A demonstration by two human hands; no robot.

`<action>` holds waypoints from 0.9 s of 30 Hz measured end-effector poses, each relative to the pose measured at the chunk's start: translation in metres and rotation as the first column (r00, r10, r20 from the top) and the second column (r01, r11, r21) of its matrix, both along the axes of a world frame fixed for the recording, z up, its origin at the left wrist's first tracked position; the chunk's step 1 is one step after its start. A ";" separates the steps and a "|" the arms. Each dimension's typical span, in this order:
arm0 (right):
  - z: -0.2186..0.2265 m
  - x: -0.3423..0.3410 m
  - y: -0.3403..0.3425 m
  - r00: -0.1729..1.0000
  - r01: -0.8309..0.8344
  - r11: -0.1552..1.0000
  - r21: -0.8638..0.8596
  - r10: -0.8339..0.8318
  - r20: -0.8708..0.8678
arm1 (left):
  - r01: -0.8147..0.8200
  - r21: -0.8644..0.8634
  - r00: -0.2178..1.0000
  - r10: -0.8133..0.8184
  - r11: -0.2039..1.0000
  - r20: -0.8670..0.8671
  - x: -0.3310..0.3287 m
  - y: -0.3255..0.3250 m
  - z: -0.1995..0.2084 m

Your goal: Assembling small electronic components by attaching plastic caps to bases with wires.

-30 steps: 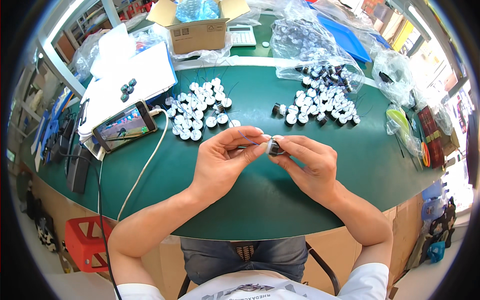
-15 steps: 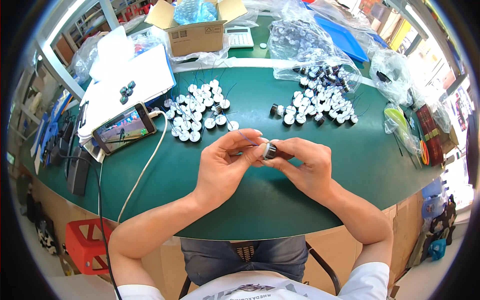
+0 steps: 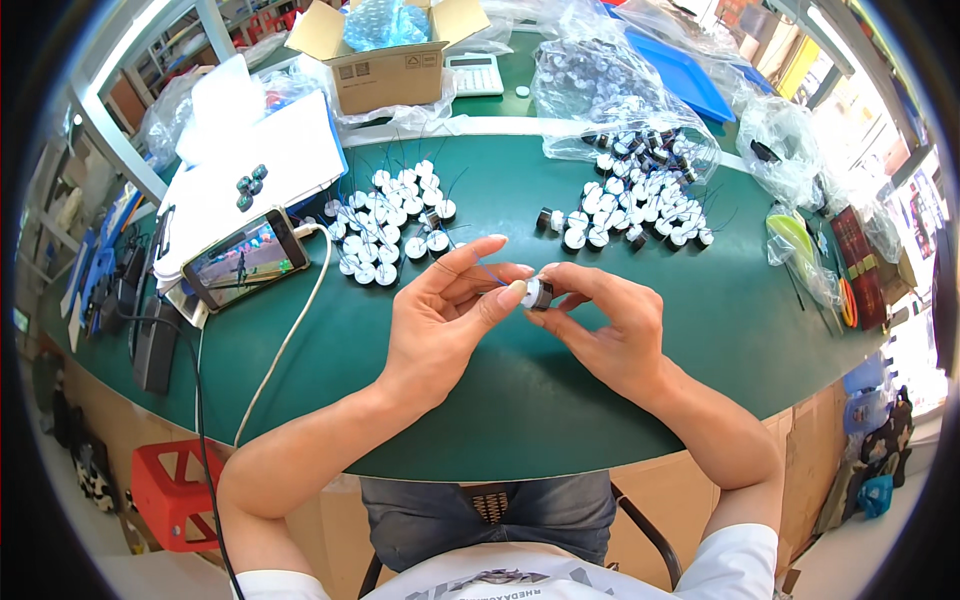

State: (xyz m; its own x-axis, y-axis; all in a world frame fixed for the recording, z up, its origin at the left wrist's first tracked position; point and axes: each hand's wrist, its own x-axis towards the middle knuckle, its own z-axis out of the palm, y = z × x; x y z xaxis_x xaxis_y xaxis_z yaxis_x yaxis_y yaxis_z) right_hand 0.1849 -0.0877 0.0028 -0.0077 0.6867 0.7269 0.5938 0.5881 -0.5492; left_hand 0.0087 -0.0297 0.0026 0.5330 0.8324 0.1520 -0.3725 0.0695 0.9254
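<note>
Over the table's front middle, a small round black part with a white face (image 3: 540,293) and a thin blue wire is between my hands. My right hand (image 3: 610,320) pinches its black side between thumb and fingers. At the white face, my left hand (image 3: 445,320) has its thumb tip against the part and the other fingers curled behind, with the index finger raised. The blue wire runs up past the left fingers; where it ends is hidden. Beyond my left hand lies a group of similar wired parts (image 3: 388,225), white faces up. Another heap of them (image 3: 640,205) lies beyond my right hand.
A clear plastic bag (image 3: 590,85) full of such parts spills at the back right. A phone (image 3: 247,260) with a white cable leans at the left by white sheets (image 3: 270,150). Behind stand a cardboard box (image 3: 390,80) and a calculator (image 3: 474,75). Tools lie at the right.
My left index finger has lifted and the left hand has shifted slightly left. The part has turned, showing more of its white face. My right hand keeps its pinch.
</note>
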 end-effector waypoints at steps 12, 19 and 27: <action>0.000 0.002 -0.002 0.995 -0.080 0.961 -0.266 0.061 -0.079 | 0.041 0.172 0.984 -0.010 0.984 -0.178 0.003 0.002 -0.003; -0.006 0.006 -0.002 0.961 0.125 0.938 -0.324 -0.033 0.274 | 0.121 0.592 0.867 0.206 0.797 -0.454 -0.001 0.020 -0.010; 0.004 0.012 -0.006 0.758 0.448 0.866 -0.223 -0.236 0.608 | 0.151 0.839 0.742 0.501 0.522 -0.446 -0.006 0.034 -0.012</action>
State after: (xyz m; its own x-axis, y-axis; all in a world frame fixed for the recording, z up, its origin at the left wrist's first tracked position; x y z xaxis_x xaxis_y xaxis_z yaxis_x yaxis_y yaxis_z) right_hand 0.1966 -0.0938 0.0066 -0.0431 0.9171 0.3963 0.9739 0.1270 -0.1881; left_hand 0.0031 0.0039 -0.0091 0.6206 0.5970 0.5085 0.3389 -0.7889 0.5126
